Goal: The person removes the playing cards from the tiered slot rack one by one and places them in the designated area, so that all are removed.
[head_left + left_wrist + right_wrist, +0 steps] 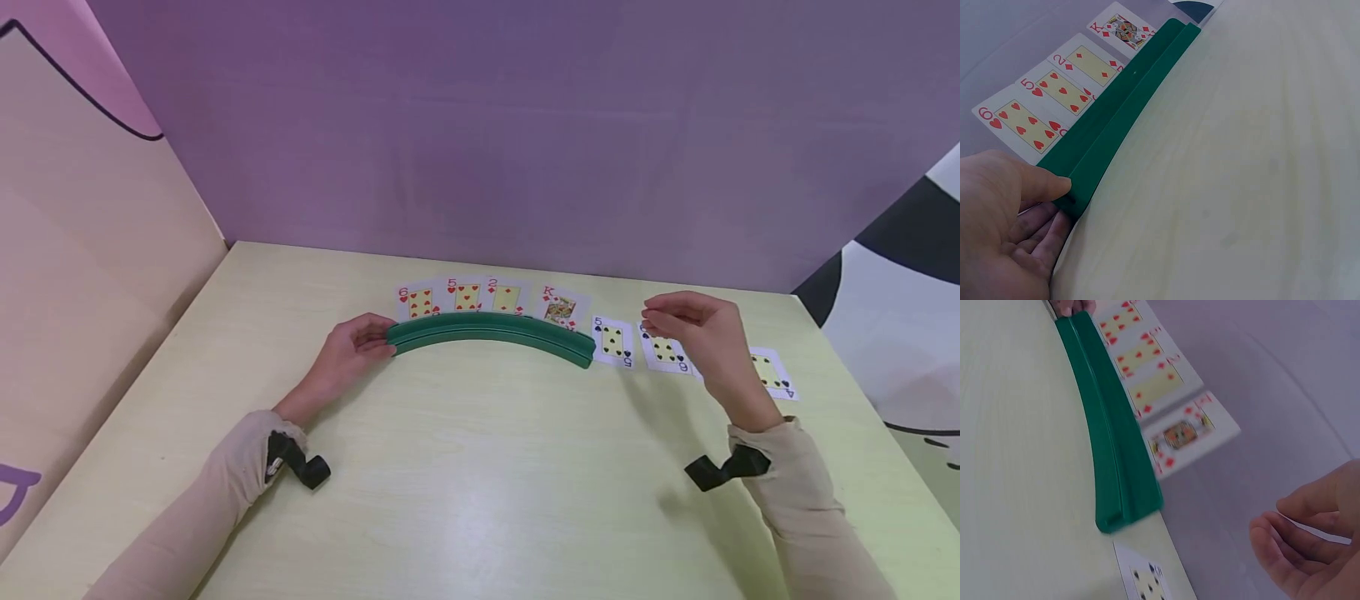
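Observation:
A curved green card holder (491,327) lies on the table, and my left hand (345,358) grips its left end, the thumb (1054,185) on the near side. Standing in its slot are the six of hearts (420,302), five of hearts (467,296), two of diamonds (506,298) and, past a gap, the king of diamonds (561,310). My right hand (697,337) hovers over face-up spades right of the holder, fingers loosely bent with nothing between them. Beneath it lies the six of spades (660,356), partly covered; another card there is mostly hidden.
The five of spades (612,342) lies right beside the holder's right end. Farther right is the four of spades (783,383), partly behind the right wrist. A purple partition (525,150) rises along the far edge of the pale wooden table (450,467).

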A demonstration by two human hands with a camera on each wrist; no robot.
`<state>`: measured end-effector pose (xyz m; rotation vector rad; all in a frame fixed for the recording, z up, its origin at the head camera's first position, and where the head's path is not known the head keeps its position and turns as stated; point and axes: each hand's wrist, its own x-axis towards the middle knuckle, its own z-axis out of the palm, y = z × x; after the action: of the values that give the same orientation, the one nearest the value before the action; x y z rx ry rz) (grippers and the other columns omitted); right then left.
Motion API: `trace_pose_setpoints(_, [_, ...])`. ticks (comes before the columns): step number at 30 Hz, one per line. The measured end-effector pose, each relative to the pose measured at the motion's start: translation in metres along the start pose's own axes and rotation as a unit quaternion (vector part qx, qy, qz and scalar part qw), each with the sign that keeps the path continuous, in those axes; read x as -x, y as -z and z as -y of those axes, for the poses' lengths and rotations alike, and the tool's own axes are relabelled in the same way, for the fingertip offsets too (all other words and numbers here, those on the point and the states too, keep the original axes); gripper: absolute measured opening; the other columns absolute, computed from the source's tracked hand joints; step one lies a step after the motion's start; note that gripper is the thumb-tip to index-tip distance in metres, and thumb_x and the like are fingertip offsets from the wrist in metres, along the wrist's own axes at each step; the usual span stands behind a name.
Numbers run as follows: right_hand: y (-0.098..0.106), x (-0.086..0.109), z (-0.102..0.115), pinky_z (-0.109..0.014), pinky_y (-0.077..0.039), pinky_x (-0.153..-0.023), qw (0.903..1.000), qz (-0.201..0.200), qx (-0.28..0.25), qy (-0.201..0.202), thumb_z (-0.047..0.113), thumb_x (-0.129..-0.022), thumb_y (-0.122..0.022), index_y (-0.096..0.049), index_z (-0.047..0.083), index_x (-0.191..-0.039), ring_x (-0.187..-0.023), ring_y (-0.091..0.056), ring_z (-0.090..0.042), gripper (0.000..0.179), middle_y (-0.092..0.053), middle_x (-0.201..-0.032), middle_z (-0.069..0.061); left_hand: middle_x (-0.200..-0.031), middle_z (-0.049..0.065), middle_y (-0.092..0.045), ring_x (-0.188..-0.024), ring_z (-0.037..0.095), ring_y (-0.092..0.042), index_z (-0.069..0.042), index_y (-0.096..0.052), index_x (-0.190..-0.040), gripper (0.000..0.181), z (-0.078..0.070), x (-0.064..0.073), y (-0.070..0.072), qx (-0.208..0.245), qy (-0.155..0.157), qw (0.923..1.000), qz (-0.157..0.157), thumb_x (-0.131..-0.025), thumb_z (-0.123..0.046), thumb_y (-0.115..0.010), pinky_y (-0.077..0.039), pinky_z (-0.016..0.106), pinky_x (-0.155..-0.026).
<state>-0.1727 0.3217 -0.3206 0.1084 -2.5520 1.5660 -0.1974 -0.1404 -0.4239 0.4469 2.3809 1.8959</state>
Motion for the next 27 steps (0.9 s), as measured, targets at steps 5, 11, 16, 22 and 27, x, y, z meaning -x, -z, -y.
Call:
trace_pose_setpoints(5, [-0.024, -0.005, 0.011, -0.015, -0.056, -0.082, 0.9997, 0.014, 0.004, 0.021, 0.013, -0.094, -0.069, -0.069, 0.002, -0.116, -0.090, -0.069, -0.006, 0.025, -0.073, -0.104, 0.001, -0.123, 0.025, -0.062, -0.112, 0.035, -0.062, 0.007, -0.058, -0.126, 0.037, 0.002, -0.002, -0.002, -0.001, -0.002, 1.0000, -0.001, -0.090, 0.006, -0.068, -0.055, 0.020, -0.091])
trace_pose_setpoints(11, [-0.047, -0.008, 0.014, -0.014, -0.054, -0.085, 0.9995, 0.024, -0.009, 0.020, 0.016, -0.094, -0.071, -0.067, 0.002, -0.118, -0.095, -0.066, -0.008, 0.028, -0.070, -0.108, -0.005, -0.122, 0.024, -0.063, -0.111, 0.033, -0.063, 0.006, -0.059, -0.126, 0.037, 0.001, -0.003, -0.005, -0.006, -0.006, 1.0000, -0.001, -0.090, 0.005, -0.069, -0.055, 0.020, -0.092])
trace_pose_setpoints(16, [-0.061, -0.007, 0.004, -0.011, -0.052, -0.079, 0.9991, 0.021, 0.038, -0.005, 0.018, -0.096, -0.067, -0.064, -0.001, -0.118, -0.092, -0.062, -0.009, 0.029, -0.067, -0.105, -0.006, -0.121, 0.023, -0.064, -0.110, 0.032, -0.064, 0.005, -0.060, -0.125, 0.036, -0.004, -0.003, -0.008, -0.008, -0.005, 1.0000, 0.000, -0.090, 0.005, -0.069, -0.056, 0.021, -0.092])
trace_pose_setpoints(22, [-0.069, -0.006, -0.004, -0.010, -0.053, -0.077, 0.9982, 0.017, 0.057, -0.012, 0.018, -0.098, -0.065, -0.066, -0.003, -0.111, -0.092, -0.063, -0.023, 0.025, -0.066, -0.106, -0.016, -0.119, 0.024, -0.064, -0.108, 0.032, -0.064, 0.006, -0.059, -0.124, 0.035, -0.006, -0.004, -0.009, -0.014, -0.007, 0.9999, 0.000, -0.090, 0.006, -0.069, -0.056, 0.022, -0.091])
trace_pose_setpoints(27, [-0.070, -0.006, -0.006, -0.009, -0.053, -0.077, 0.9982, 0.015, 0.058, -0.007, 0.018, -0.098, -0.065, -0.066, -0.003, -0.110, -0.093, -0.063, -0.027, 0.024, -0.066, -0.107, -0.017, -0.120, 0.023, -0.064, -0.108, 0.031, -0.064, 0.006, -0.060, -0.124, 0.035, -0.008, -0.004, -0.009, -0.014, -0.003, 0.9999, -0.003, -0.090, 0.006, -0.068, -0.056, 0.022, -0.091])
